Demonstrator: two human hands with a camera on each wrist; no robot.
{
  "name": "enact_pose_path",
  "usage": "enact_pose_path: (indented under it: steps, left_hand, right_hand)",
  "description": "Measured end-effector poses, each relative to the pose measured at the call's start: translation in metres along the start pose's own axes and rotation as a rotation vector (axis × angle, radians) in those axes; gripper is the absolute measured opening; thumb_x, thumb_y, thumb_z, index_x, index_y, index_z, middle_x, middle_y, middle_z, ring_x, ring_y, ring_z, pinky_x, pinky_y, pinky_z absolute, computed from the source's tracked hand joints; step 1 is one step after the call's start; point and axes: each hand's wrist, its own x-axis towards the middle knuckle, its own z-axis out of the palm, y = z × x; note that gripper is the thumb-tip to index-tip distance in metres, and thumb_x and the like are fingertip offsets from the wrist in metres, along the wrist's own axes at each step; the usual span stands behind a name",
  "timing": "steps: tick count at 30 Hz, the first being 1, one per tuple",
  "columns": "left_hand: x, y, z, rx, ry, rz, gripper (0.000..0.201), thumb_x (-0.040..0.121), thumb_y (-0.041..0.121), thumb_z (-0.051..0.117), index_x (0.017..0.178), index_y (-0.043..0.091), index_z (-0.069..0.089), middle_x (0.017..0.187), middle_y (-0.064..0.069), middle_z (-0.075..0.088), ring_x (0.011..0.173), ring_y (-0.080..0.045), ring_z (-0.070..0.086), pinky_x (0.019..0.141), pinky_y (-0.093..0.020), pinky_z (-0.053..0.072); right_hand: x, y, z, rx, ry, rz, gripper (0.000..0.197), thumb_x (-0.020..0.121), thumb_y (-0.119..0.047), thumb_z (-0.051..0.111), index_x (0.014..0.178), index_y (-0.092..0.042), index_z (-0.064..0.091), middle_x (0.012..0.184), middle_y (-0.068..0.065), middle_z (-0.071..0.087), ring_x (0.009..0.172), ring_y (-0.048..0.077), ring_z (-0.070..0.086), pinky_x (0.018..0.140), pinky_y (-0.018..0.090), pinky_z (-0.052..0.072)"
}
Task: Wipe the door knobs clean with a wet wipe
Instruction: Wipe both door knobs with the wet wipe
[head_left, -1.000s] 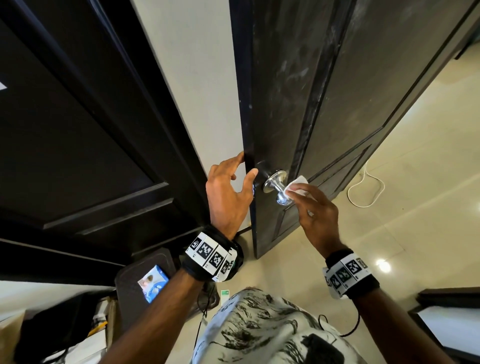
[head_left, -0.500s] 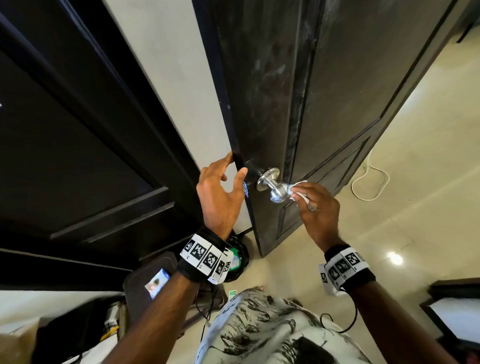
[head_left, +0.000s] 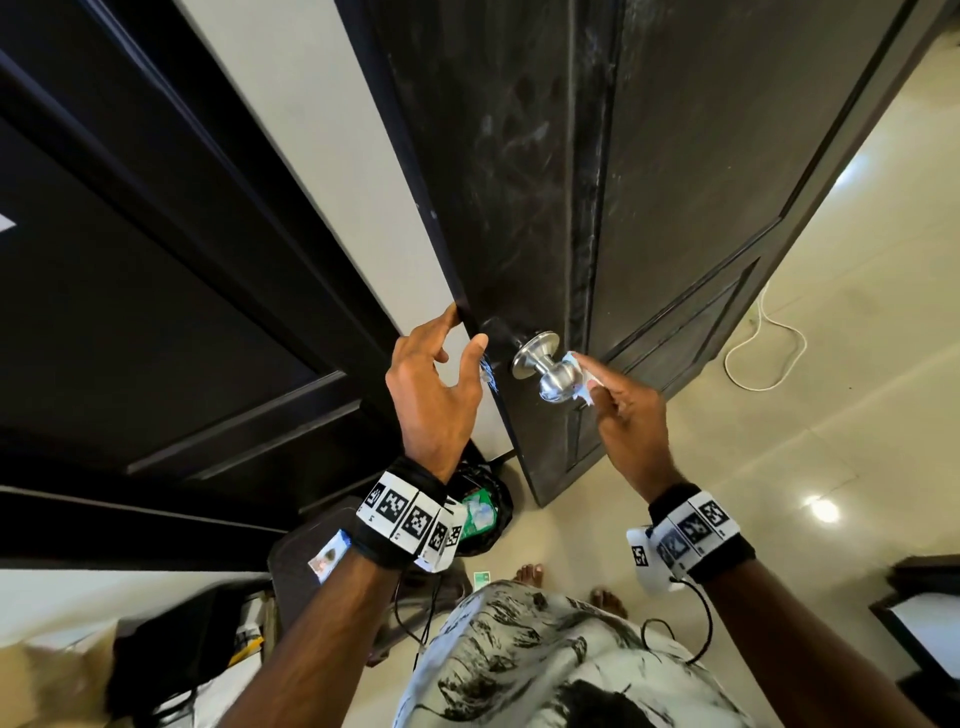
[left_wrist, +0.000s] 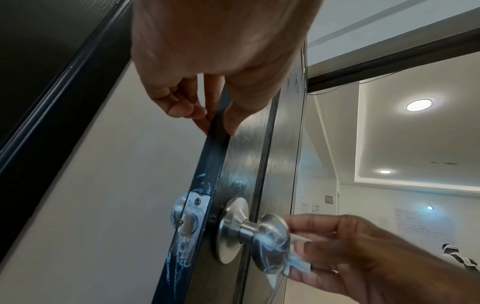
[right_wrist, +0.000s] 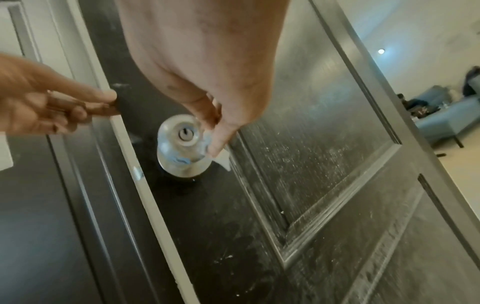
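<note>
In the head view, the door knob (head_left: 551, 375) is seen near the free edge of the door (head_left: 675, 208), with the wet wipe (head_left: 584, 371) pinched by the right hand (head_left: 626, 415) against its outer side; the door could swing if the thumb-and-finger hold of the left hand (head_left: 434, 395) on that edge is lost. In the left wrist view, blue marks remain on the knob and latch plate (left_wrist: 191, 218), and open room is seen beyond the door. In the right wrist view, somewhat blurred, the wipe appears thin, so slippage off the rounded metal is possible.

White wet wipe (head_left: 586, 375) pressed against silver knob (head_left: 557, 379).
</note>
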Motion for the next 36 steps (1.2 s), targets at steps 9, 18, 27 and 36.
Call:
enact_pose_path:
  steps: [9,18,27,36]
  left_hand:
    - [0.001,0.001,-0.001,-0.012,-0.004,-0.011,0.044,0.093,0.029,0.077,0.134,0.018,0.068,0.089,0.019,0.056,0.079,-0.012,0.053,0.073,-0.019,0.047]
    - [0.005,-0.001,-0.002,0.000,-0.020,-0.012,0.044,0.093,0.029,0.077,0.134,0.017,0.069,0.097,-0.003,0.071,0.078,-0.008,0.049,0.072,-0.007,0.039]
    - [0.003,-0.001,-0.003,-0.034,-0.025,0.003,0.044,0.093,0.029,0.077,0.134,0.016,0.068,0.103,-0.002,0.073,0.081,-0.007,0.050,0.070,-0.008,0.042]
    - [0.001,-0.003,-0.002,-0.065,-0.024,-0.014,0.043,0.093,0.029,0.078,0.133,0.017,0.069,0.099,-0.003,0.072,0.078,-0.006,0.049,0.069,-0.013,0.043]
  right_hand:
    - [-0.001,0.003,0.007,0.321,-0.035,0.168,0.047,0.096,0.015,0.052,0.137,-0.004,0.065,0.131,0.007,0.072,0.123,0.017,0.068,0.108,0.039,0.053]
    - [0.013,-0.014,0.016,1.306,-0.065,0.820,0.051,0.095,0.016,0.031,0.133,-0.002,0.061,0.136,0.024,0.065,0.119,0.031,0.069,0.108,0.044,0.052]
    - [0.000,-0.020,0.029,1.497,0.023,0.989,0.049,0.098,0.014,0.028,0.138,0.007,0.054,0.130,0.026,0.068,0.112,0.034,0.073,0.103,0.041,0.055]
    - [-0.014,-0.019,0.004,1.307,0.005,0.970,0.042,0.099,0.013,0.038,0.136,0.007,0.055,0.133,0.025,0.066,0.122,0.031,0.068,0.101,0.033,0.057]
